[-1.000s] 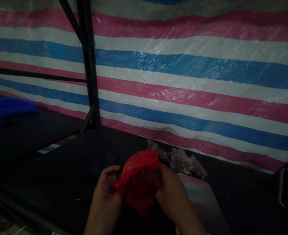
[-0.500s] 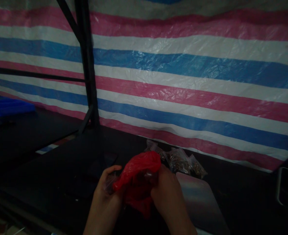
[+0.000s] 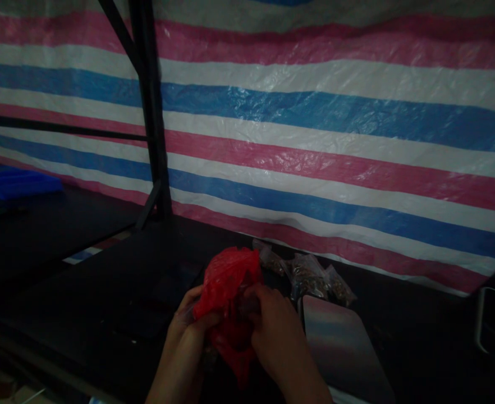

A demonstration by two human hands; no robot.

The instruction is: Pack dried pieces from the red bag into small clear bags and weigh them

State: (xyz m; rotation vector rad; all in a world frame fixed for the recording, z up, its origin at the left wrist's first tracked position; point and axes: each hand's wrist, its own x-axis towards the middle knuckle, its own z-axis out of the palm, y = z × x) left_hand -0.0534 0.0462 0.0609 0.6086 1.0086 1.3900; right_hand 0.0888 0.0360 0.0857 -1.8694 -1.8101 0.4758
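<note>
A crumpled red plastic bag (image 3: 230, 275) is between my two hands above the black table. My left hand (image 3: 188, 336) is closed on the bag's left side, with a bit of clear plastic showing at its fingers. At the bag's opening, my right hand (image 3: 275, 331) has its fingers curled round something dark that I cannot make out. Small clear bags of metal-looking bits (image 3: 308, 276) lie behind my right hand. Beside its wrist is a flat, shiny silver plate (image 3: 344, 342).
A blue tray (image 3: 18, 182) sits at the far left. A black metal post (image 3: 150, 112) rises behind the table (image 3: 104, 280), before a striped plastic sheet (image 3: 335, 151). At the right edge is a dark object with a pale rim (image 3: 479, 322).
The red bag has shifted left and its top has puffed up. My right hand has moved slightly left, and its fingers now show at the bag's opening.
</note>
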